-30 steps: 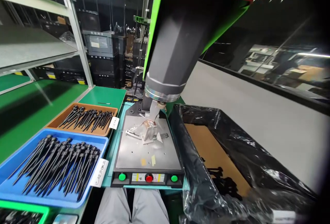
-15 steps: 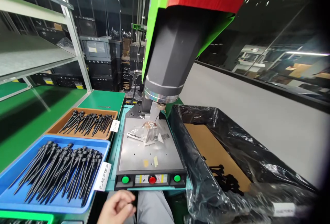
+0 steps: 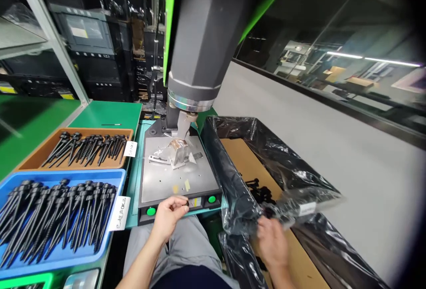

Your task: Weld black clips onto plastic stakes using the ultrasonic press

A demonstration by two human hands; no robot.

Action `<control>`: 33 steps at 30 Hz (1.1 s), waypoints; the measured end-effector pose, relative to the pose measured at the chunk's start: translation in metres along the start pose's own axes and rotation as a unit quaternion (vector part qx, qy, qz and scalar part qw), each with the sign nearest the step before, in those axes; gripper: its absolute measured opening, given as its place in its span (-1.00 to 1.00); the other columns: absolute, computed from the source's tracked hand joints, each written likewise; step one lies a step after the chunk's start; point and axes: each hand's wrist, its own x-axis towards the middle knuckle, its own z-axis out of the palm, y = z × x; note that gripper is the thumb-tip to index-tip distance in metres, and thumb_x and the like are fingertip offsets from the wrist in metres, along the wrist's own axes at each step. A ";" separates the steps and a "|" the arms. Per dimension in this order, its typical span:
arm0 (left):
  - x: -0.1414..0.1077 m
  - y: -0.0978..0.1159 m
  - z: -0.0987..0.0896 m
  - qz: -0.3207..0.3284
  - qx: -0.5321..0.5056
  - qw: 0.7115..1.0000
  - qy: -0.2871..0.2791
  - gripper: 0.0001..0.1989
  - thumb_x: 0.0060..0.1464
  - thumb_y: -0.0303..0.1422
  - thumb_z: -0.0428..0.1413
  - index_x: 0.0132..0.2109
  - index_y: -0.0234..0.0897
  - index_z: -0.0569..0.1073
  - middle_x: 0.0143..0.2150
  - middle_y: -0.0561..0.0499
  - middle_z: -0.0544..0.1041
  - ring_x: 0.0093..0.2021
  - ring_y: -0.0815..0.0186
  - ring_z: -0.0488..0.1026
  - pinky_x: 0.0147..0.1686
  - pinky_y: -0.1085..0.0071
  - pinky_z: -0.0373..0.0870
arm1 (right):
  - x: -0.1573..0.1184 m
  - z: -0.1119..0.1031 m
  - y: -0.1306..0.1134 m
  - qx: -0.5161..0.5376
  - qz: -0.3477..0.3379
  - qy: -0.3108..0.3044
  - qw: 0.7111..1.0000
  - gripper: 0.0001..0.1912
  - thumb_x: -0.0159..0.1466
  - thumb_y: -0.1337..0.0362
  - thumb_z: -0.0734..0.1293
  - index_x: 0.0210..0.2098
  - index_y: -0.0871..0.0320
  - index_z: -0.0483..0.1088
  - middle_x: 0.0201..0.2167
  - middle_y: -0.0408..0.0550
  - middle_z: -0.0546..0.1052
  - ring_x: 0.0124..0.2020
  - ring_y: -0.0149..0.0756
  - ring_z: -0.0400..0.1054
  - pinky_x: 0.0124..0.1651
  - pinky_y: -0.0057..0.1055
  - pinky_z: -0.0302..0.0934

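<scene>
My left hand (image 3: 169, 217) is in front of the press base, its thumb and fingertips pinched on a small black part (image 3: 187, 203). Most of that part is hidden by the fingers. On the right, my right hand (image 3: 273, 242) is blurred at the near rim of a box lined with black plastic (image 3: 229, 182). Its fingers are curled, with something dark at their tips that I cannot make out. Black stemmed parts (image 3: 259, 190) lie on the cardboard inside this box. On the press plate (image 3: 169, 180) stands a small fixture (image 3: 178, 152) wrapped in clear film, under the press horn (image 3: 184, 124).
To my left, a blue tray (image 3: 109, 178) and an orange tray (image 3: 53, 140) hold many black stemmed parts. Green buttons (image 3: 151, 211) flank the base's front. A second plastic-lined box (image 3: 309, 258) stands at the lower right. The press head (image 3: 199, 36) rises above the plate.
My view has shifted right and down. The left hand has moved up to the base's front edge and now pinches a small black part. My right hand has come into view at the lined box.
</scene>
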 end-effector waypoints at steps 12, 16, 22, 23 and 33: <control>-0.021 0.014 -0.015 0.034 -0.043 0.997 0.048 -0.78 -0.23 -0.33 0.39 -0.37 -0.30 0.61 -0.10 -0.17 0.60 -0.12 0.15 0.52 -0.11 0.21 0.46 | -0.044 0.102 -0.132 0.181 -0.198 -0.367 0.890 -0.71 0.42 0.17 0.14 -0.12 0.13 0.45 -0.32 0.00 0.46 -0.29 -0.22 0.35 -0.20 -0.33 0.24; -0.020 0.013 -0.019 0.036 -0.060 0.997 0.039 -0.78 -0.24 -0.35 0.40 -0.37 -0.32 0.60 -0.09 -0.18 0.60 -0.09 0.12 0.52 -0.04 0.15 0.44 | -0.042 0.103 -0.135 0.183 -0.211 -0.394 0.876 -0.71 0.42 0.18 0.15 -0.07 0.12 0.46 -0.32 0.00 0.46 -0.29 -0.21 0.34 -0.22 -0.31 0.23; -0.020 0.019 -0.022 0.034 -0.022 0.999 -0.012 -0.81 -0.16 -0.33 0.36 -0.33 -0.29 0.62 -0.07 -0.18 0.59 -0.06 0.10 0.52 -0.04 0.15 0.44 | -0.044 0.103 -0.139 0.181 -0.195 -0.394 0.880 -0.74 0.40 0.19 0.18 -0.19 0.14 0.48 -0.40 -0.07 0.41 -0.35 -0.26 0.30 -0.27 -0.35 0.19; -0.020 0.019 -0.022 0.038 -0.012 0.999 -0.016 -0.81 -0.14 -0.32 0.35 -0.32 -0.29 0.63 -0.07 -0.19 0.60 -0.05 0.10 0.52 -0.03 0.15 0.44 | -0.044 0.102 -0.140 0.182 -0.189 -0.394 0.881 -0.74 0.40 0.19 0.19 -0.21 0.13 0.48 -0.41 -0.07 0.42 -0.36 -0.26 0.30 -0.27 -0.35 0.19; -0.023 0.016 -0.019 0.063 0.017 0.998 0.003 -0.83 -0.09 -0.29 0.33 -0.30 -0.27 0.64 -0.08 -0.18 0.60 -0.05 0.10 0.52 -0.03 0.18 0.44 | -0.047 0.103 -0.146 0.221 -0.116 -0.414 0.875 -0.69 0.36 0.11 0.24 -0.43 0.13 0.42 -0.54 -0.14 0.35 -0.48 -0.32 0.27 -0.37 -0.38 0.19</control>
